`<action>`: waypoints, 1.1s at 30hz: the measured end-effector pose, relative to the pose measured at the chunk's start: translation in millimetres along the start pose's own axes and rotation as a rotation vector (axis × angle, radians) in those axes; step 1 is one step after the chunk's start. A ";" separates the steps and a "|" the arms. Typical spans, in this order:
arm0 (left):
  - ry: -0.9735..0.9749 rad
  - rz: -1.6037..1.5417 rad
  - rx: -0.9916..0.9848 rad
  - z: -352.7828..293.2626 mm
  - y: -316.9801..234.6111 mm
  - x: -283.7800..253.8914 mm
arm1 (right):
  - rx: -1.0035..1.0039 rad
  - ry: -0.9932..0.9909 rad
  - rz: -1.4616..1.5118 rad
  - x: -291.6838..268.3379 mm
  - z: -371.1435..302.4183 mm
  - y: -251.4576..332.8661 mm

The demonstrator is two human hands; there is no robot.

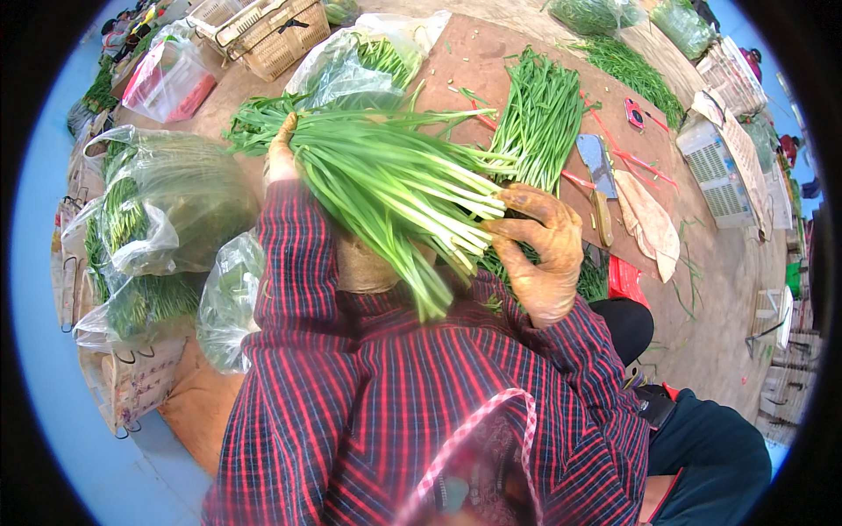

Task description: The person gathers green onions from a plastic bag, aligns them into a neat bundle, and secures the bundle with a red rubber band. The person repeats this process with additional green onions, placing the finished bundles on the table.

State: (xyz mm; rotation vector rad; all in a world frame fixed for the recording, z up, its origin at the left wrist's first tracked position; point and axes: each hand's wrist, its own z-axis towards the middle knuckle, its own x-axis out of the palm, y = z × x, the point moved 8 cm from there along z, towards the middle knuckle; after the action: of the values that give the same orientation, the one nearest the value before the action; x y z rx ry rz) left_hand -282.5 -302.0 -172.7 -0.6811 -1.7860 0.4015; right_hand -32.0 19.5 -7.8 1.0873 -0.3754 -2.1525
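A loose bunch of garlic chives (377, 167) lies across in front of my chest, pale stem ends to the right. My left hand (282, 151) is closed round its leafy end, most of the fingers hidden behind the leaves. With thumb and fingers my right hand (539, 250) pinches stems at the pale ends. Some stems hang lower, apart from the rest. Just beyond my right hand, a thick pile of garlic chives (537, 114) rests on the brown board (474, 53). Beside it lie a cleaver (596, 171) with a wooden handle and a pale cloth glove (647, 223).
Red ties (633, 162) and a small red object (633, 114) lie right of the cleaver. Clear bags of greens (175, 202) crowd my left, and another open bag (351, 74) lies ahead. A woven basket (272, 39) stands far left, a white crate (719, 171) far right.
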 end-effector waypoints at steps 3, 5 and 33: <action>0.012 -0.137 -0.080 4.2 3.0 -3.4 | 0.306 0.111 0.473 -14.1 -21.6 -38.2; 0.044 -0.078 -0.055 5.4 -0.8 -4.1 | 0.575 0.173 0.560 -25.7 -40.1 -68.4; -0.057 0.139 0.101 1.8 -7.2 5.5 | 0.153 0.172 0.006 -49.7 -16.1 -27.4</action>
State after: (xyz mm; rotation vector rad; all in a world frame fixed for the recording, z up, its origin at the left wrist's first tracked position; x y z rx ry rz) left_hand -287.2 -303.9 -165.0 -0.7309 -1.7642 0.6061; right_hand -11.0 74.4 -2.5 1.3441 -0.4677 -2.0330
